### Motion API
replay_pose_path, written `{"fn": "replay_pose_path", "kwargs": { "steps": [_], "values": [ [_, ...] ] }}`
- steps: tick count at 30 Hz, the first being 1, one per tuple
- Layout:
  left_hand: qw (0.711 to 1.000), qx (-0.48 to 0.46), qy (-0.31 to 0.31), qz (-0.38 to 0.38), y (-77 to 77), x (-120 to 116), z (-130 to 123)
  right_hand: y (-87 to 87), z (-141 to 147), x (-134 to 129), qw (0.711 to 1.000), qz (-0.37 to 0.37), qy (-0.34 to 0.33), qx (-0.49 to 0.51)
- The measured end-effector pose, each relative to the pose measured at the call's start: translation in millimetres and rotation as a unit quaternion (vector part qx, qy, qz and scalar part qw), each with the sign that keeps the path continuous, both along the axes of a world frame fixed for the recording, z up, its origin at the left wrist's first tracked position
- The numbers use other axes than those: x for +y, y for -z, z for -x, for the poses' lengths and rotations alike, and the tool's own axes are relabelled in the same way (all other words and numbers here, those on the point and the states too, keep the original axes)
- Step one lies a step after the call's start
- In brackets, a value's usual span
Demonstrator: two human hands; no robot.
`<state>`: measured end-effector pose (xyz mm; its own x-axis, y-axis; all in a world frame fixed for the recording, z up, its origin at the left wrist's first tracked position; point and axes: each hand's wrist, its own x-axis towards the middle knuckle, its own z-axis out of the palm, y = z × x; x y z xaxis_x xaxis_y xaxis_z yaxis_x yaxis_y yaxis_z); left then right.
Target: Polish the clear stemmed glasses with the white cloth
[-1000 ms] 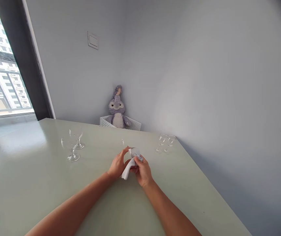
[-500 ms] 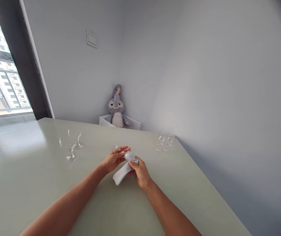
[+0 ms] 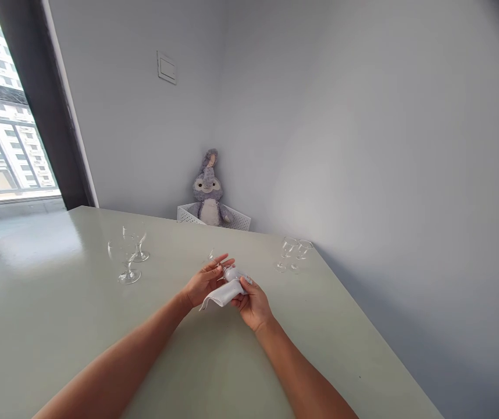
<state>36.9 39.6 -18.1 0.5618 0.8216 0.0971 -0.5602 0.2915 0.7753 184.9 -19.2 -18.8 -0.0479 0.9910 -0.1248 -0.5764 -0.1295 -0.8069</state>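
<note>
1. Nearest, the left arm comes in at the bottom left of the frame and slants up to the middle. The right arm comes in at the bottom, right of the middle, and leans up to the left. Both arms are bare, and the two hands meet just below the middle of the frame.
2. The right hand [image 3: 253, 304] is closed on a white cloth [image 3: 223, 293]. Its thumb lies on top and its other fingers curl under. One end of the cloth hangs down to the left.
3. The left hand [image 3: 203, 285] has its thumb bent in and some fingers sticking out to the right. It pinches a small glass [image 3: 232, 273], which lies tipped between the two hands, touching the cloth. The glass is clear and tiny here, so I can't be sure which part the left fingers hold.
4. Under them is a big, pale, shiny table [image 3: 180, 372].
5. At the left of the frame, two stemmed glasses [image 3: 129, 276] stand upright, one behind the other.
6. Right of the middle, two smaller glasses [image 3: 288, 247] stand upright, close together.
7. Farther back, a fluffy purple toy [image 3: 209, 198] sits in a white basket [image 3: 188, 215].
</note>
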Motion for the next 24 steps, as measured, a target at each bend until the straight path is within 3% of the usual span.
{"fn": "replay_pose_path", "kwargs": {
  "steps": [4,11,13,16,19,21,24],
  "values": [
    [0.998,0.042,-0.018,-0.037,-0.9,3.3,4.9,-4.3,2.6,-4.5,0.999,-0.023,-0.028,-0.005],
    [0.980,0.173,-0.087,-0.039,2.5,7.4,7.0,-2.4,16.8,-17.6,0.956,-0.133,-0.005,-0.263],
    [0.984,0.150,-0.083,-0.039,1.2,6.2,5.9,-0.3,16.9,-15.7,0.967,-0.111,-0.024,-0.227],
    [0.998,0.042,-0.031,-0.034,-2.5,2.9,4.6,0.1,12.3,-9.2,0.997,-0.028,-0.043,-0.064],
    [0.999,-0.003,0.035,-0.030,-6.3,-0.8,5.0,-3.4,8.4,-6.8,0.998,0.023,-0.030,0.047],
    [0.998,0.010,0.054,-0.030,-8.3,-2.5,6.8,-6.8,9.5,-10.5,0.999,-0.003,-0.035,0.029],
    [0.998,0.028,0.052,-0.032,-10.5,-2.6,10.2,-8.6,14.0,-18.7,0.981,-0.113,-0.048,-0.153]
  ]
}}
